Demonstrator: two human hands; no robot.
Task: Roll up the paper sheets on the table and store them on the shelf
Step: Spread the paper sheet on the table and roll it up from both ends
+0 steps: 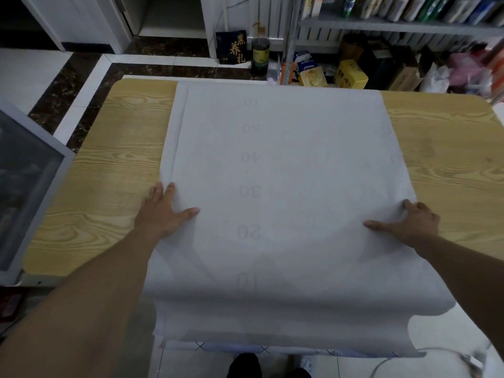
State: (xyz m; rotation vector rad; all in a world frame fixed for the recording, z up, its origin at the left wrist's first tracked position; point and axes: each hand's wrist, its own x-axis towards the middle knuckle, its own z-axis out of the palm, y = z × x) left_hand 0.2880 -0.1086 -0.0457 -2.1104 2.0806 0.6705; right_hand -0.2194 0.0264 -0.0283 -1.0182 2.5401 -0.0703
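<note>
A stack of large white paper sheets (286, 165) lies flat across the middle of the wooden table (114, 159), with faint mirrored numbers showing through. Its near end hangs over the table's front edge and curls downward. My left hand (163, 211) rests flat on the sheets' left edge, fingers spread. My right hand (406, 222) presses on the right edge, thumb stretched inward, fingers over the paper's border. A metal shelf (381, 25) stands behind the table at the upper right, loaded with bottles.
Yellow boxes (350, 75), bags and a dark bottle (260, 54) crowd the floor under and beside the shelf. A glass-fronted cabinet (27, 181) stands against the table's left side. Bare wood shows on both sides of the sheets.
</note>
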